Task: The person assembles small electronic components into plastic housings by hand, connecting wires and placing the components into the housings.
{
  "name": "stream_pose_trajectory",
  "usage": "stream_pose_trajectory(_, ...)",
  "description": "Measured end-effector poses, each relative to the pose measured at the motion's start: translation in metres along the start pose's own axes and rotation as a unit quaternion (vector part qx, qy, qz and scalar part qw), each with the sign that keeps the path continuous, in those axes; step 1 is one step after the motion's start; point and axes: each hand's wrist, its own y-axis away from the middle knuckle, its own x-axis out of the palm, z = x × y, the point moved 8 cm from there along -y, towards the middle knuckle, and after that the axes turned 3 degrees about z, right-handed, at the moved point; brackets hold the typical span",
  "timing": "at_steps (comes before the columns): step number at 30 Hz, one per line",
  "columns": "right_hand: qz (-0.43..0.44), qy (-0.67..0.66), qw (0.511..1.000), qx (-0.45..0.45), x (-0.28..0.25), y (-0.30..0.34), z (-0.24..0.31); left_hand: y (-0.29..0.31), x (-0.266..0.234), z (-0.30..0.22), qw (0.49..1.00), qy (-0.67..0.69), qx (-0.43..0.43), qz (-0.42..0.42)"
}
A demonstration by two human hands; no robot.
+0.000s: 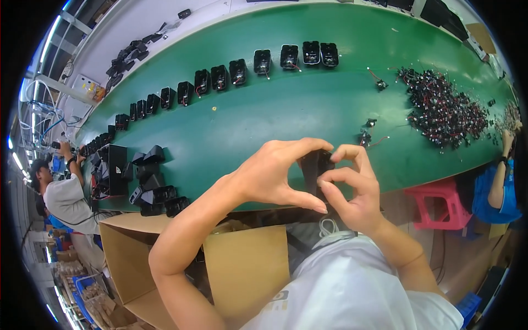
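Note:
Just over the near table edge, my left hand (pixel 275 173) curves in a wide C around a black plastic housing (pixel 311 168), fingers at its far end and thumb at its near end. My right hand (pixel 355 190) is curled against the housing's right side, index and middle fingers bent, thumb close to the middle finger. Something small and dark shows at those fingertips, too hidden to name. Closest on the table to my right hand are small black parts with thin wires (pixel 365 137).
Open black housings (pixel 262 61) form a curved row across the green table (pixel 236 121). A heap of small wired parts (pixel 445 110) lies right. More housings (pixel 148 175) and a cardboard box (pixel 247 269) are at near left. People (pixel 71 198) work at both ends; a pink stool (pixel 440 203) stands right.

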Motion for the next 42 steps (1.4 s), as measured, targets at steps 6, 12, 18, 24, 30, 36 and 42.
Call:
stream_pose_trajectory(6,0.069,-0.088,0.992,-0.062,0.000,-0.010,0.005,-0.004,-0.005,0.007,0.999,-0.003,-0.013,-0.044)
stream_pose_trajectory(12,0.181,-0.430,0.871,0.156,0.025,-0.005,-0.040,-0.004,-0.004,0.012,0.995,0.020,-0.052,-0.077)
stream_pose_trajectory(18,0.168,-0.600,0.743,0.245,0.034,-0.004,-0.042,0.004,-0.008,-0.005,0.988,-0.124,0.040,-0.083)
stream_pose_trajectory(24,0.183,-0.559,0.768,0.254,0.025,-0.001,-0.040,0.005,-0.005,-0.024,0.966,-0.214,0.108,-0.098)
stream_pose_trajectory(30,0.193,-0.474,0.810,0.288,0.024,0.000,-0.032,0.015,-0.004,-0.031,0.935,-0.308,0.146,-0.095)
stream_pose_trajectory(36,0.195,-0.515,0.784,0.286,0.030,-0.003,-0.027,0.021,-0.002,-0.034,0.919,-0.343,0.161,-0.108)
stream_pose_trajectory(42,0.213,-0.576,0.739,0.277,0.039,0.000,-0.029,0.025,-0.002,-0.024,0.937,-0.284,0.162,-0.125)
